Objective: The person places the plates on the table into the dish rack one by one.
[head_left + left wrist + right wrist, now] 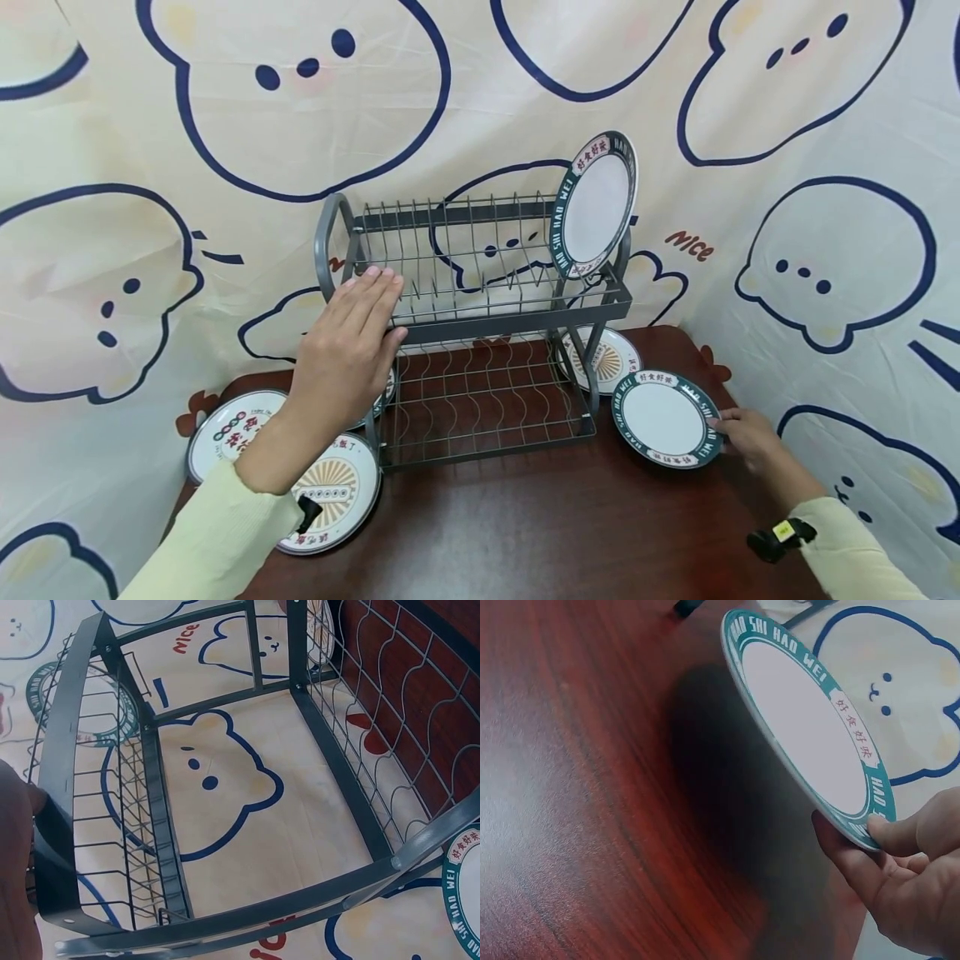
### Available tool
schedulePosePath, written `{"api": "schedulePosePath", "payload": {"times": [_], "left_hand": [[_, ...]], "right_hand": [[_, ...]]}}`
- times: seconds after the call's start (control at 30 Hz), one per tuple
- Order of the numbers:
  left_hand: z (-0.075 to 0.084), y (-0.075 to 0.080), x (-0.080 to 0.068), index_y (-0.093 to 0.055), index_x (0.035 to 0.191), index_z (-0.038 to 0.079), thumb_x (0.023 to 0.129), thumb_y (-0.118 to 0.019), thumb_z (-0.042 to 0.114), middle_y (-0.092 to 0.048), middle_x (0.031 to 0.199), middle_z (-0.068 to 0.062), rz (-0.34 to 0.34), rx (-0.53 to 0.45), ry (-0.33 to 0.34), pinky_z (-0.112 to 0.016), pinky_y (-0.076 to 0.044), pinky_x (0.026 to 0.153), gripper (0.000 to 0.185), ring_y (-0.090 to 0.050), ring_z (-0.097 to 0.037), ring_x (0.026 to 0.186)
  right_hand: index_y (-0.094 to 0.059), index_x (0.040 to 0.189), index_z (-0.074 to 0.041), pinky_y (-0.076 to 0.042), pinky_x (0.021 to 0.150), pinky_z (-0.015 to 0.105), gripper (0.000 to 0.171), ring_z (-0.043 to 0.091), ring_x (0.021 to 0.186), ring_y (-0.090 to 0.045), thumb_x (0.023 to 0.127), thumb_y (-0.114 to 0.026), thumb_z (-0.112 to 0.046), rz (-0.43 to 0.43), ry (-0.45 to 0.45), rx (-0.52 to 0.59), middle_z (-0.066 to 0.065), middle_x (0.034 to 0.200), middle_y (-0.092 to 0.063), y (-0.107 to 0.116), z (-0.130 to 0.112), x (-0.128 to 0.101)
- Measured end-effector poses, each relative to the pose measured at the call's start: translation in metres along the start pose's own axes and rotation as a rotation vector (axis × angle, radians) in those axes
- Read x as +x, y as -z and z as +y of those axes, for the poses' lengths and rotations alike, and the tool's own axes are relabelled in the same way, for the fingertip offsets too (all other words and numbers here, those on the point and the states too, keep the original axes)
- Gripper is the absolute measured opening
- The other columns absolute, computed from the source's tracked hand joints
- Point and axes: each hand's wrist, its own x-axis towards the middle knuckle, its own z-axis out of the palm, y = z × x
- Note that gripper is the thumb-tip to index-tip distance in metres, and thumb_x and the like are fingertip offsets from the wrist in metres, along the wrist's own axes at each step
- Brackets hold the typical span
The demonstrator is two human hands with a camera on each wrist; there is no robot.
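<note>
- A staged home dish-drying corner, not a real kitchen.
- Cartoon-print cloth backdrop [187, 208] hangs behind.
- Dish rack [480, 325] and plates [666, 418] on a wooden table [525, 517].

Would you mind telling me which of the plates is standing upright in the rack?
It is the green-rimmed plate at the right end of the rack's top tier. It stands on edge there, whereas all the other plates lie on the table.
</note>
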Motion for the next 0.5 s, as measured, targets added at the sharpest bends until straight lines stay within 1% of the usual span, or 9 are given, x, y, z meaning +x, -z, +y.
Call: {"api": "schedulePosePath", "payload": {"times": [0.13,0.23,0.33,0.43,0.5], "left_hand": [[-0.001,0.001,0.000,-0.047,0.150,-0.002,0.098,-0.067,0.017,-0.052,0.153,-0.021,-0.001,0.004,-0.004,-0.051,-0.036,0.124,0.059,-0.045,-0.036,0.147],[-0.001,0.001,0.000,-0.047,0.151,-0.002,0.098,-0.067,0.017,-0.051,0.154,-0.021,-0.002,0.005,-0.005,-0.051,-0.036,0.124,0.059,-0.045,-0.036,0.147],[-0.002,0.001,0.001,-0.047,0.151,-0.002,0.098,-0.067,0.016,-0.052,0.153,-0.020,0.000,0.001,-0.003,-0.051,-0.036,0.124,0.059,-0.045,-0.036,0.147],[-0.002,0.001,0.001,-0.047,0.151,-0.002,0.098,-0.067,0.016,-0.052,0.153,-0.021,0.002,-0.003,-0.002,-0.051,-0.036,0.124,0.059,-0.045,-0.036,0.147],[-0.002,0.001,0.001,-0.047,0.150,-0.002,0.098,-0.067,0.016,-0.052,0.153,-0.020,0.002,-0.003,-0.001,-0.051,-0.036,0.124,0.059,-0.046,-0.036,0.147]], "right_hand": [[-0.032,0.147,0.017,-0.057,0.070,0.028,0.056,0.011,0.079,-0.061,0.109,-0.047,-0.023,-0.042,-0.012,0.051,0.001,0.092,-0.063,0.010,-0.008,-0.007],[-0.033,0.147,0.016,-0.055,0.069,0.026,0.054,0.007,0.076,-0.060,0.110,-0.044,-0.022,-0.063,-0.007,0.094,-0.005,0.087,-0.062,0.017,-0.015,-0.012],[-0.041,0.140,0.014,-0.054,0.068,0.025,0.046,0.006,0.074,-0.060,0.111,-0.042,-0.021,-0.070,0.000,0.148,-0.008,0.083,-0.062,0.022,-0.022,-0.015],[-0.051,0.126,0.008,-0.053,0.064,0.024,0.032,0.006,0.069,-0.060,0.110,-0.042,-0.019,-0.081,0.015,0.206,-0.009,0.078,-0.062,0.027,-0.030,-0.017],[-0.054,0.119,0.004,-0.053,0.061,0.023,0.026,0.006,0.066,-0.060,0.110,-0.041,-0.017,-0.096,0.028,0.240,-0.009,0.077,-0.062,0.031,-0.036,-0.019]]}}
